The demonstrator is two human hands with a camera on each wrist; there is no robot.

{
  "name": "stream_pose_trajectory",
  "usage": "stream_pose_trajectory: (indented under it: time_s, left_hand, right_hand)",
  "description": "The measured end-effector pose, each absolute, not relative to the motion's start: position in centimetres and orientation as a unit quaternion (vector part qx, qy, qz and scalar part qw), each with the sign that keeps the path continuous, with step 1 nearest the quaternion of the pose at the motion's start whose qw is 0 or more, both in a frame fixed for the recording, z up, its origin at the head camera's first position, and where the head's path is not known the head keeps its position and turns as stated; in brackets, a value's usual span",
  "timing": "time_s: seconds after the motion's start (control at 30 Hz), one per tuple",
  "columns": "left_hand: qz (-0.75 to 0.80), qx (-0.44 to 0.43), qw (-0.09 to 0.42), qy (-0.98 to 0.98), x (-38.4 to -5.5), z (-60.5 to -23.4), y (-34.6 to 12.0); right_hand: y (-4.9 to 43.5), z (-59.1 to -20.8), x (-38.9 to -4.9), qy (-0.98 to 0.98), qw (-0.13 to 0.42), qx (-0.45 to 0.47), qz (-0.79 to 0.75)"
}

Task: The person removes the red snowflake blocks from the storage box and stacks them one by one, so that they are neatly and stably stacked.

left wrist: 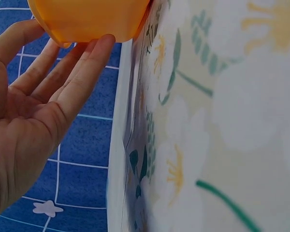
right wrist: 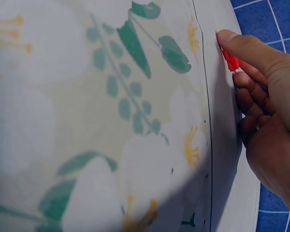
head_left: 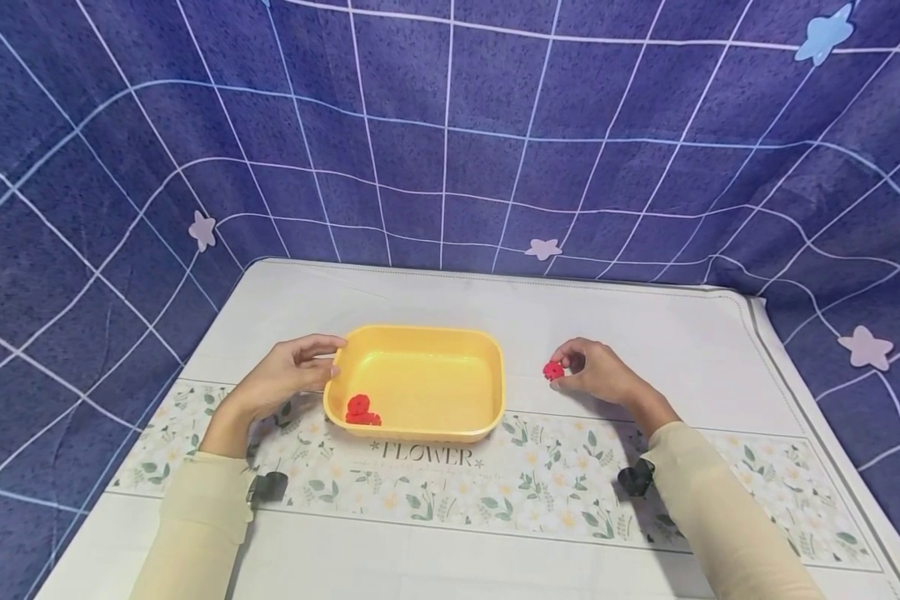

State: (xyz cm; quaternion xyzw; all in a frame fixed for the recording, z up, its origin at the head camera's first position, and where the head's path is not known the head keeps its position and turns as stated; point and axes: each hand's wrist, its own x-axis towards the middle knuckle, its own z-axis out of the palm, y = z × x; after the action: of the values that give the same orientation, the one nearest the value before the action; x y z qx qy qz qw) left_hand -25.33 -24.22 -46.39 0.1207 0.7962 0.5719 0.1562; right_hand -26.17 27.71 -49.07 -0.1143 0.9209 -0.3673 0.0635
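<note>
On the tabletop stands a yellow plastic tray [head_left: 420,333] with rounded corners. My left hand [head_left: 292,371] holds its left end, thumb at the rim and fingers against the outer wall; the left wrist view shows the fingertips [left wrist: 104,43] along the tray's lower edge. Inside, in the near left corner, lie a few small red pieces [head_left: 360,411]. To the right of the tray, my right hand [head_left: 596,371] pinches another small red plastic piece [head_left: 552,371] with a notched outline between thumb and fingers, close over the table. That piece [right wrist: 230,60] is partly hidden by the thumb in the right wrist view.
A white table cover [head_left: 630,317] with a printed flower band [head_left: 562,475] lies under everything. Behind and at both sides hangs a blue curtain [head_left: 420,150] with grid lines and stars. Each wrist carries a small black device [head_left: 636,479].
</note>
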Motion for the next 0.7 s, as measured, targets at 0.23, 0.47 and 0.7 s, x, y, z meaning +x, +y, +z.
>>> stream_pose_trajectory:
  time_s: [0.23, 0.47, 0.7]
  left_hand:
    - [0.572, 0.122, 0.157, 0.796, -25.39, -46.42, -24.25]
    - [0.571, 0.121, 0.158, 0.797, -25.36, -46.38, -24.23]
    - [0.569, 0.121, 0.158, 0.798, -25.40, -46.42, -24.20]
  right_hand:
    - [27.88, -49.22, -26.07, 0.919, 0.057, -0.120, -0.371]
    - [27.84, -49.27, -26.09, 0.917, 0.061, -0.128, -0.372]
    - [27.88, -49.28, -26.01, 0.919, 0.060, -0.130, -0.367]
